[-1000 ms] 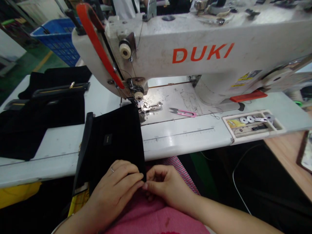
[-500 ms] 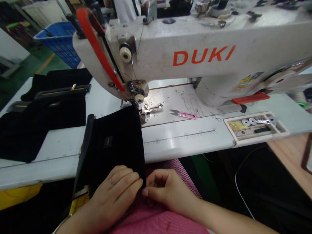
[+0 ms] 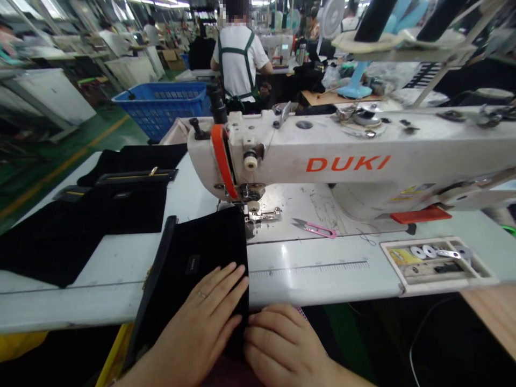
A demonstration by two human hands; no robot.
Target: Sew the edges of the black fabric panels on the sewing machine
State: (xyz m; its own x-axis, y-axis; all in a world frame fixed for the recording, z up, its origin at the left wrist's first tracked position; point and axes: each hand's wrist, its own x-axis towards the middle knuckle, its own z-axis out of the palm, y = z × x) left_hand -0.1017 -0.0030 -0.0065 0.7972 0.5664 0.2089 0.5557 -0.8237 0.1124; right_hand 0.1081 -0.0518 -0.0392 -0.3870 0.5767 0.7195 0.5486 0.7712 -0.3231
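A black fabric bag panel [image 3: 209, 236] with a small dark label [image 3: 193, 264] lies at the sewing machine [image 3: 282, 156], its top right corner under the presser foot [image 3: 246, 214]. A darker zipper strip [image 3: 155, 269] runs down its left side. My left hand [image 3: 205, 317] rests flat on the panel, fingers stretched toward its right edge. Lower down, my right hand [image 3: 282, 344] has its fingers curled closed around that right edge, at the front of the table. The fingertips there are partly hidden.
Pink-handled thread snips [image 3: 316, 228] lie on the machine bed. A tray [image 3: 435, 263] of bobbins and small parts is set into the table at right. More black panels [image 3: 133, 199] lie at left. Behind are a blue basket [image 3: 161, 105] and a person [image 3: 237, 59] facing away.
The view has tilted up, showing more of the room. My left hand has slid up the panel and flattened. My right hand has turned palm down, fingers curled at the edge.
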